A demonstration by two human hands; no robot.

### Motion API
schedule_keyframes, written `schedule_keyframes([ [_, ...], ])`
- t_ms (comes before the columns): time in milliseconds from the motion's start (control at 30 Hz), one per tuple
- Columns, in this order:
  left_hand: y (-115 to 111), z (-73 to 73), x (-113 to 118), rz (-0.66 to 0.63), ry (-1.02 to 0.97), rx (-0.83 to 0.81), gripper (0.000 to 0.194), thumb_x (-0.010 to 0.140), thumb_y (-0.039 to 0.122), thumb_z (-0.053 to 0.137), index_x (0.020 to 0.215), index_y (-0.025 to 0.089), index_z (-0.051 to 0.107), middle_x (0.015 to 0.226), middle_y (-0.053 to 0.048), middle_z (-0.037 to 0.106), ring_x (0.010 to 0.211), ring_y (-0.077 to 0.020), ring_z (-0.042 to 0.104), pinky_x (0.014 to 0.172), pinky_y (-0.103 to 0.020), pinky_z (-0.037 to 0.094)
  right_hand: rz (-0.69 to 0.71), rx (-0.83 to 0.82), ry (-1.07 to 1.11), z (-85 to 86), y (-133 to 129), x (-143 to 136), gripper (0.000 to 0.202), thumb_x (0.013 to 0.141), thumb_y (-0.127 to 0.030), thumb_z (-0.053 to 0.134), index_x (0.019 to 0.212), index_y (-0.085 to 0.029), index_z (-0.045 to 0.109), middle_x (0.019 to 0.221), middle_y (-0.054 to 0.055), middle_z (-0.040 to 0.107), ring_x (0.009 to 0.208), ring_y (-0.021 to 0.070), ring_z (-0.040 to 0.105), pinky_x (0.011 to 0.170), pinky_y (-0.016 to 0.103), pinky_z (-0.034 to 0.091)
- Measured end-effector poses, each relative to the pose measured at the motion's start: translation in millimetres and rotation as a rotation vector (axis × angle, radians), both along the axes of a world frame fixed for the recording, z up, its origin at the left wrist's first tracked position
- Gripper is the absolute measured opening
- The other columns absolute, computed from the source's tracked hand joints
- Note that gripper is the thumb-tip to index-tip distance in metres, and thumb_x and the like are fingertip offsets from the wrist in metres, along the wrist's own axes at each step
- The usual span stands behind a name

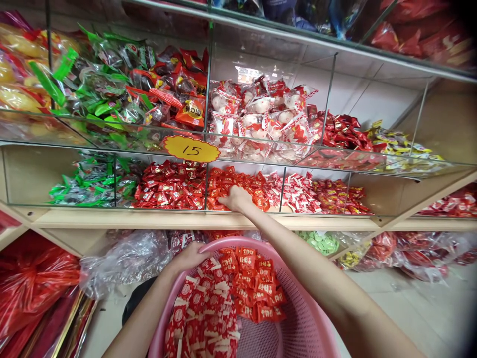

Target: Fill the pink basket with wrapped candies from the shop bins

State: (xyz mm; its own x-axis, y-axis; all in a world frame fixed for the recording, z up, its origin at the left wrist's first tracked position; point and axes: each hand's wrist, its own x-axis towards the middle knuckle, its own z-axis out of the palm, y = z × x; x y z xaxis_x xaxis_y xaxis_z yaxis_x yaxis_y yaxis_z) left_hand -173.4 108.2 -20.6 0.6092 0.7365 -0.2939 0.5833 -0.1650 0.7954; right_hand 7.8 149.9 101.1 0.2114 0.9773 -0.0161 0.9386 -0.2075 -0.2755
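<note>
Packets (pixel 208 301) in red and white are heaped down the left side of our pink basket (pixel 238 241), and orange-red packets (pixel 257 286) lie beside them, toward its far and right side. Two kinds are thus already in, but mesh shows bare at the bottom and along the right wall, so we judge the basket only partly filled. Our left hand (pixel 191 256) grips the rim, its fingers closed over the edge. Our right hand (pixel 238 199) reaches into the lower shelf (pixel 112 217), fingers curled narrow at an orange-red pile (pixel 221 174); we cannot tell whether they hold anything. Plenty of that kind remains there, as does a red-and-white pile (pixel 303 189) to its right. Green-wrapped pieces (pixel 89 181) farther left appear nowhere in the visible part of our basket.
</note>
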Motion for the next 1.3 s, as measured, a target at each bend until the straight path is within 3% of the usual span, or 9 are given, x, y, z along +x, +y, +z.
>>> schedule_keyframes([
  [133, 1, -4.2, -2, 0.007, 0.025, -0.002, 0.036, 0.066, 0.042, 0.047, 0.076, 0.012, 0.064, 0.047, 0.007, 0.037, 0.044, -0.0076, 0.033, 0.044, -0.020, 0.022, -0.018, 0.026, 0.072, 6.9, -3, 16, 0.042, 0.062, -0.050, 0.054, 0.082, -0.013, 0.062, 0.087, 0.012, 0.062, 0.078, 0.0205, 0.058, 0.062, 0.027, 0.042],
  [400, 6, -16.3, -2, -0.003, 0.007, -0.016, 0.037, 0.066, 0.043, 0.047, 0.077, 0.012, 0.064, 0.047, 0.006, 0.038, 0.044, -0.0078, 0.035, 0.044, -0.019, 0.022, 0.188, 0.083, 0.287, 16.4, -8, 38, 0.028, 0.061, -0.041, 0.057, 0.063, -0.013, 0.058, 0.055, -0.001, 0.053, 0.055, 0.0093, 0.046, 0.053, 0.020, 0.035],
  [533, 6, -14.7, -2, -0.005, 0.007, -0.018, 0.039, 0.066, 0.045, 0.047, 0.078, 0.012, 0.064, 0.047, 0.006, 0.038, 0.043, -0.0076, 0.033, 0.043, -0.019, 0.022, 0.351, 0.010, 0.406, 12.6, -7, 30, 0.027, 0.061, -0.040, 0.058, 0.063, -0.012, 0.058, 0.057, -0.002, 0.052, 0.054, 0.0073, 0.043, 0.053, 0.019, 0.034],
  [633, 4, -10.5, -2, -0.011, -0.008, -0.004, 0.039, 0.067, 0.043, 0.046, 0.081, 0.011, 0.064, 0.048, 0.006, 0.038, 0.044, -0.0078, 0.034, 0.044, -0.020, 0.023, 0.428, -0.023, 0.371, 7.7, -5, 20, 0.023, 0.060, -0.036, 0.059, 0.064, -0.012, 0.058, 0.058, -0.003, 0.051, 0.057, 0.0071, 0.043, 0.053, 0.018, 0.033],
  [833, 3, -7.6, -2, -0.009, 0.007, 0.005, 0.036, 0.068, 0.038, 0.045, 0.084, 0.012, 0.064, 0.048, 0.006, 0.038, 0.045, -0.0076, 0.034, 0.044, -0.019, 0.023, 0.413, -0.089, 0.184, 6.7, -1, 5, 0.013, 0.057, -0.024, 0.059, 0.064, -0.013, 0.055, 0.055, -0.004, 0.044, 0.056, 0.0072, 0.039, 0.050, 0.019, 0.030],
  [1000, 2, -6.4, -1, 0.000, 0.011, -0.001, 0.036, 0.067, 0.039, 0.045, 0.080, 0.011, 0.064, 0.048, 0.006, 0.038, 0.045, -0.0077, 0.033, 0.043, -0.019, 0.023, 0.438, -0.168, 0.206, 13.3, 1, 5, 0.011, 0.057, -0.023, 0.055, 0.057, -0.015, 0.048, 0.050, -0.007, 0.033, 0.050, 0.0061, 0.030, 0.047, 0.020, 0.024],
  [1133, 0, 0.4, -1, 0.000, 0.013, -0.007, 0.037, 0.067, 0.039, 0.045, 0.082, 0.011, 0.064, 0.048, 0.006, 0.038, 0.045, -0.0079, 0.033, 0.043, -0.020, 0.023, 0.500, -0.231, 0.306, 21.0, 0, 15, 0.018, 0.059, -0.029, 0.055, 0.052, -0.016, 0.044, 0.048, -0.008, 0.029, 0.049, 0.0057, 0.027, 0.047, 0.021, 0.022],
  [1300, -2, 7.2, 0, -0.002, 0.035, 0.003, 0.037, 0.067, 0.040, 0.046, 0.081, 0.011, 0.064, 0.049, 0.005, 0.040, 0.046, -0.0082, 0.034, 0.045, -0.020, 0.024, 0.526, -0.308, 0.342, 26.4, -1, 22, 0.029, 0.056, -0.043, 0.060, 0.054, -0.015, 0.050, 0.050, -0.007, 0.034, 0.052, 0.0070, 0.031, 0.050, 0.022, 0.025],
])
